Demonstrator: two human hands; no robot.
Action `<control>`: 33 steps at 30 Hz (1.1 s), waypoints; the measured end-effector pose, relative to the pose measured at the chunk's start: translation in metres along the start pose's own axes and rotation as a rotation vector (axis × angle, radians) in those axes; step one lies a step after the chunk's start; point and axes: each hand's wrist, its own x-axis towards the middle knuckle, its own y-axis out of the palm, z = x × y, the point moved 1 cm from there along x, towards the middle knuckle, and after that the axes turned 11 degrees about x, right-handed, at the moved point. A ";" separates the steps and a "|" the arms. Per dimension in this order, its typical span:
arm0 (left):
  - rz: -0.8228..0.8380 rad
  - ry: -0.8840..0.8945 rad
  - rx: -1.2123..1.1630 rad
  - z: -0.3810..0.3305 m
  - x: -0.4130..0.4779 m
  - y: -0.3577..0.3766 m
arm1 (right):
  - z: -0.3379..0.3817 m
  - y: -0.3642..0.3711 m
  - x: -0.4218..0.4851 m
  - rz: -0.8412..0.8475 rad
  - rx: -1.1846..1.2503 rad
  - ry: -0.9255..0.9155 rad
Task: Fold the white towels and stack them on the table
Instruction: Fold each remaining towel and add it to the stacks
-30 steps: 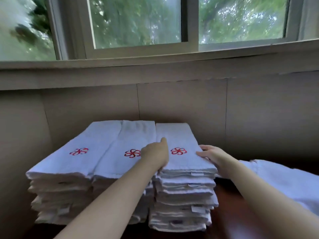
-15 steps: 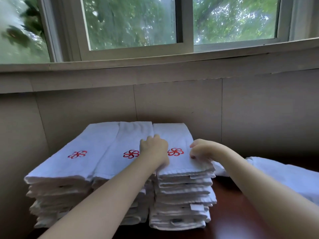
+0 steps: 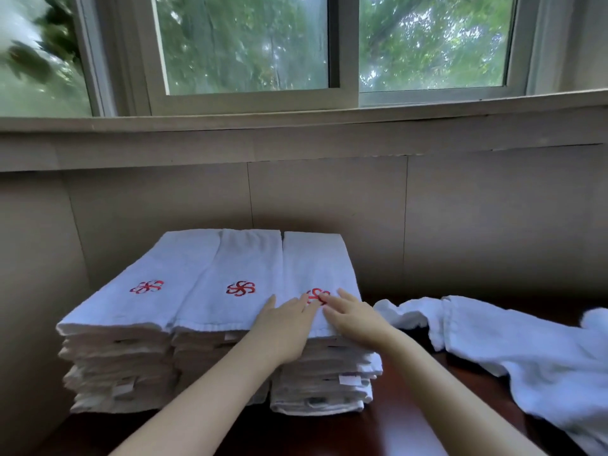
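Right hand (image 3: 355,319) has uncurled, flat beside flat left hand (image 3: 286,327) atop one of three towel stacks (image 3: 316,258).

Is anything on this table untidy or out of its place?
Only the unfolded towel: it lies crumpled on the table, right of the three stacks. Both the left hand and right hand rest flat on the right stack; nothing is spilled or damaged.
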 end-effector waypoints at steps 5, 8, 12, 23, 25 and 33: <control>0.078 -0.079 0.071 -0.021 -0.024 -0.008 | 0.009 -0.004 -0.034 0.041 0.019 -0.019; 0.098 -0.156 0.061 -0.034 -0.034 -0.022 | 0.006 -0.021 -0.064 0.113 0.135 0.017; -0.039 -0.174 -0.060 -0.062 -0.044 -0.045 | -0.022 -0.064 -0.120 0.127 0.043 0.076; 0.050 0.280 -0.470 -0.267 -0.043 -0.092 | -0.206 -0.185 -0.346 -0.370 -0.473 0.743; 0.060 0.343 -0.579 -0.305 -0.045 -0.098 | -0.220 -0.166 -0.370 -0.462 -0.388 0.654; 0.299 0.123 -1.547 -0.380 -0.074 -0.098 | -0.172 -0.141 -0.385 -0.775 -0.136 0.285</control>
